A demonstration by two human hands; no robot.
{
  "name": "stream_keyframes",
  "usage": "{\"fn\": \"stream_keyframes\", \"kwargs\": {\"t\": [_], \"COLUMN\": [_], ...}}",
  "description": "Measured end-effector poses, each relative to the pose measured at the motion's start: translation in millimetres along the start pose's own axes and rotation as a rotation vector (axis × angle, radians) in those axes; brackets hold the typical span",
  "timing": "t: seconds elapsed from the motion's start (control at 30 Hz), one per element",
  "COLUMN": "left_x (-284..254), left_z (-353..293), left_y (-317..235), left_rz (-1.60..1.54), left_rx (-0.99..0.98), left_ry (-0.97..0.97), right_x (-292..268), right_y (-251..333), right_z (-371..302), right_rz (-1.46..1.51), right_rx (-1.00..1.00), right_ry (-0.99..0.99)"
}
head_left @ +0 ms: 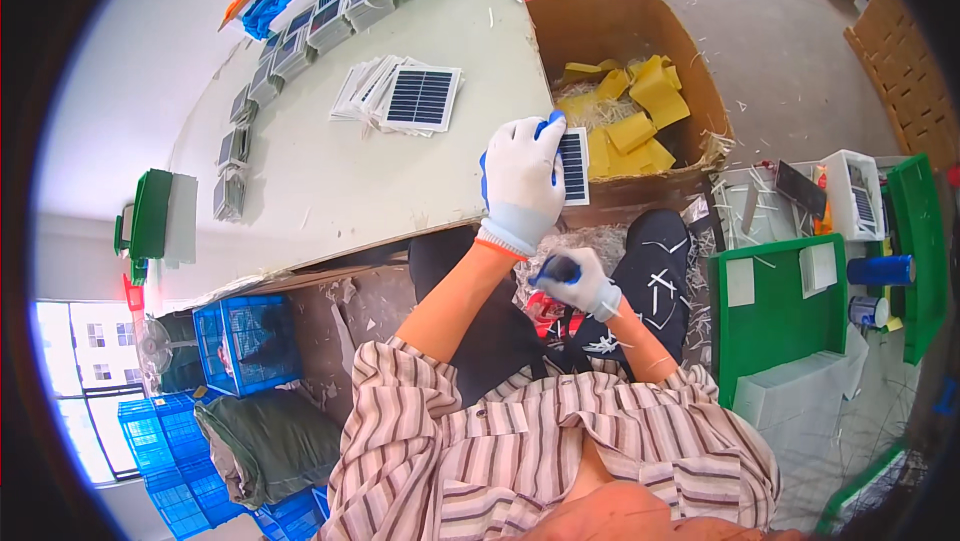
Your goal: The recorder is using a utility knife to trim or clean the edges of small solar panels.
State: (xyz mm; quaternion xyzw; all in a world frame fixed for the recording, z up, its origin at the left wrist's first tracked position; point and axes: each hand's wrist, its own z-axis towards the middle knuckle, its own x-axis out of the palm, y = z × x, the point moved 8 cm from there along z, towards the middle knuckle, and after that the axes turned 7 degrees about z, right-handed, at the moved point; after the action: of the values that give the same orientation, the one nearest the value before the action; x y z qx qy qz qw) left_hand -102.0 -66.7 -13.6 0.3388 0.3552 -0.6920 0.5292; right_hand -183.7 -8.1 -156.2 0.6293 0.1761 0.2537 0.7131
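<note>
My left hand (525, 181), in a white glove with blue-coated fingers, grips a small solar panel (574, 167) at the table's right edge. The panel is dark with light lines and a pale border, and the hand covers part of it. Lower down, over my lap, my right hand (585, 283) is closed in a similar glove. Something dark shows at its fingers, but I cannot make out what it is. Beyond my left hand, a loose fanned pile of solar panels (422, 98) lies on the white table (350, 201).
Stacks of panels (370, 3) line the table's far left edge. A cardboard box (690, 41) with yellow sheets (657, 98) and white strips adjoins the table. Green trays (770, 316) and a blue can (880, 270) are at right; blue crates (175, 451) at lower left. White scraps litter my legs.
</note>
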Motion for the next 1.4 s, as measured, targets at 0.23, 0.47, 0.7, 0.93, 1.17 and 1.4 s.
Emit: {"fn": "stream_keyframes", "kwargs": {"t": [0.23,0.47,0.7,0.93,1.17,1.4], "left_x": [1,4,-4,4,-1,4], "left_z": [0,0,-5,-3,2,5], "left_y": [-4,-8,10,-1,-3,-8], "left_rz": [0.069,-0.045,0.122,-0.045,0.01,0.107], "left_rx": [-0.004,0.111,-0.054,0.075,0.018,0.014], "left_ry": [0.012,0.067,0.105,-0.008,0.0,0.035], "right_x": [-40,-46,-60,-48,-28,-42], "right_y": [-24,-44,-53,-33,-22,-100], "right_z": [50,117,53,52,8,79], "right_rz": [-0.016,0.544,0.344,0.43,0.512,0.386], "right_rx": [-0.269,-0.144,-0.026,0.058,-0.062,-0.204], "right_ry": [-0.661,-0.53,-0.328,-0.047,-0.377,-0.702]}}
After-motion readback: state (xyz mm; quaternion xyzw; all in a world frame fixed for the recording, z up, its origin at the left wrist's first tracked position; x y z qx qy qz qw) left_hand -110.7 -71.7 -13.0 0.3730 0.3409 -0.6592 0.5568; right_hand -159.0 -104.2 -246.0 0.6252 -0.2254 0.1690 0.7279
